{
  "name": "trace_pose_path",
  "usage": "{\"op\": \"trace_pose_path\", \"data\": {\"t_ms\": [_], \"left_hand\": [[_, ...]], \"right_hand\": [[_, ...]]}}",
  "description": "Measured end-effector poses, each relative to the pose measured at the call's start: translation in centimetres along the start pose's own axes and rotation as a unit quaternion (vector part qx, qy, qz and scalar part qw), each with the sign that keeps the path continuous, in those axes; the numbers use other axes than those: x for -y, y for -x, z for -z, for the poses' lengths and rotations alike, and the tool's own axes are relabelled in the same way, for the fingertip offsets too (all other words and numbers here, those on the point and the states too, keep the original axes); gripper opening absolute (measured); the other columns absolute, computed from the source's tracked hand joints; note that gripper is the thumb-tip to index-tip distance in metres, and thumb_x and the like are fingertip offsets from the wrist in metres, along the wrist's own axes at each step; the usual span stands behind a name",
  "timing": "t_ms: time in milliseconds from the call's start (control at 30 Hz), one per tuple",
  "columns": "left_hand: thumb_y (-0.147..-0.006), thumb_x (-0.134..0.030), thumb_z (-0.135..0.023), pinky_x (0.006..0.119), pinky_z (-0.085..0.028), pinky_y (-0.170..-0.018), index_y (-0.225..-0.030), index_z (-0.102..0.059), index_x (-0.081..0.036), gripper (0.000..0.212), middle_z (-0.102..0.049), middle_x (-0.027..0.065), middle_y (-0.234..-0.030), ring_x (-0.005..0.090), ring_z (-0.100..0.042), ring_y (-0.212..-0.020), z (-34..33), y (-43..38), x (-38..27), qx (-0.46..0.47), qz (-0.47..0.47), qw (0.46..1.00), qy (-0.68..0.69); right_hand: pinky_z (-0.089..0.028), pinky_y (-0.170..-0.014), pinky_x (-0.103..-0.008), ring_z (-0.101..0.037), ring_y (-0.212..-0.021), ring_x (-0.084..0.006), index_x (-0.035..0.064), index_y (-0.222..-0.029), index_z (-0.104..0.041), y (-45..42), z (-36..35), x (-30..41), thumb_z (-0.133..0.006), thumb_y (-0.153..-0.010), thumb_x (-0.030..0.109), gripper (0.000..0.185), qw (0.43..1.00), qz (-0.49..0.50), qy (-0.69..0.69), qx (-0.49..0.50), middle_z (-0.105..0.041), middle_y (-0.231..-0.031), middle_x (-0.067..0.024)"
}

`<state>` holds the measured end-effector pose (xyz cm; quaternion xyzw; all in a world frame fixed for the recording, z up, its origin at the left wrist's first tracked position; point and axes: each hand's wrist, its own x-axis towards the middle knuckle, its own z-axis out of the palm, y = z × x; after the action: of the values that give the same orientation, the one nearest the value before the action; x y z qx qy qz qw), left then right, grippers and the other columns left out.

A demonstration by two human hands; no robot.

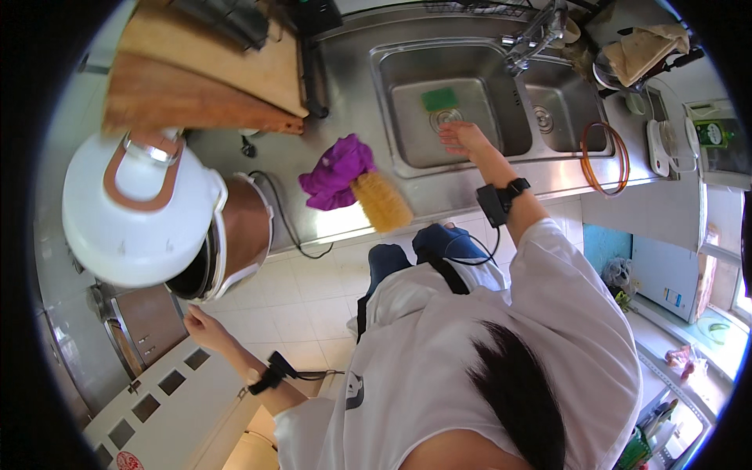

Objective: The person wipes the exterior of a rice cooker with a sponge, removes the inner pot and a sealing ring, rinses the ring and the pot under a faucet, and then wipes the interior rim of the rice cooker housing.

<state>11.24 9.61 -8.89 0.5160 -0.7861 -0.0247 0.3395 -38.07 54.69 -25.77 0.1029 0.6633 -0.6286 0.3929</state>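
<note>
My right hand is over the large basin of a steel double sink, fingers apart, holding nothing. Below its fingers a green scouring pad lies in the basin beside the drain. My left hand is at the left, just below the rim of a brown and white rice cooker; its fingers are curled, and whether they touch or hold anything cannot be told. The cooker's white lid stands open, with part of the dark inner pot showing. On the counter lie a purple cloth and a yellow fuzzy cloth, touching.
Wooden boards stand behind the cooker. A black cable runs over the counter's front edge. The faucet is above the sink; an orange hose loop hangs over its right front edge. A white kitchen scale sits farther right.
</note>
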Motion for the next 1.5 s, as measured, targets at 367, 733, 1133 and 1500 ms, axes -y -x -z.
{"op": "trace_pose_path", "data": {"t_ms": [367, 733, 1133, 1500], "left_hand": [[-0.099, -0.023, -0.064, 0.025, -0.04, -0.053, -0.088, -0.063, 0.001, 0.026, -0.058, 0.0023, -0.067, 0.0086, -0.049, -0.058, -2.2, 20.2, -16.8, 0.287, 0.157, 0.935, 0.134], [-0.097, -0.019, -0.064, 0.023, -0.045, -0.054, -0.091, -0.064, 0.001, 0.021, -0.061, 0.0031, -0.069, 0.0076, -0.055, -0.059, 3.6, 28.1, -18.9, 0.3, 0.245, 0.922, 0.028], [-0.09, -0.01, -0.067, 0.031, -0.054, -0.068, -0.11, -0.068, -0.006, 0.021, -0.07, 0.0104, -0.088, 0.0194, -0.068, -0.078, -5.2, 24.2, -26.1, 0.312, 0.087, 0.925, 0.198], [-0.094, -0.041, -0.061, 0.044, -0.049, -0.095, -0.134, -0.053, -0.003, 0.056, -0.054, 0.0192, -0.133, 0.0379, -0.054, -0.118, -21.3, 21.7, -45.1, 0.32, -0.223, 0.888, 0.245]], "right_hand": [[-0.051, -0.098, -0.0502, -0.057, -0.123, -0.0352, 0.0138, -0.142, -0.053, -18.5, 5.0, -2.0, -0.067, -0.091, 0.031, 0.056, 0.878, -0.022, 0.465, -0.109, -0.044, -0.149, -0.0146], [-0.041, -0.105, -0.0578, -0.036, -0.141, -0.0317, 0.0221, -0.154, -0.03, -21.0, 3.0, -0.8, -0.082, -0.075, 0.043, 0.096, 0.655, 0.062, 0.752, -0.032, -0.034, -0.156, -0.0082], [-0.051, -0.079, -0.0383, -0.061, -0.097, -0.0252, -0.0008, -0.142, -0.045, -16.1, 4.5, 1.6, -0.071, -0.08, 0.016, 0.069, 0.981, 0.022, 0.164, 0.102, -0.059, -0.119, -0.0151], [-0.051, -0.085, -0.0364, -0.065, -0.099, -0.0256, 0.0006, -0.126, -0.057, -5.2, 0.9, 7.4, -0.077, -0.071, 0.008, 0.059, 0.825, 0.276, 0.428, 0.244, -0.067, -0.107, -0.0157]]}}
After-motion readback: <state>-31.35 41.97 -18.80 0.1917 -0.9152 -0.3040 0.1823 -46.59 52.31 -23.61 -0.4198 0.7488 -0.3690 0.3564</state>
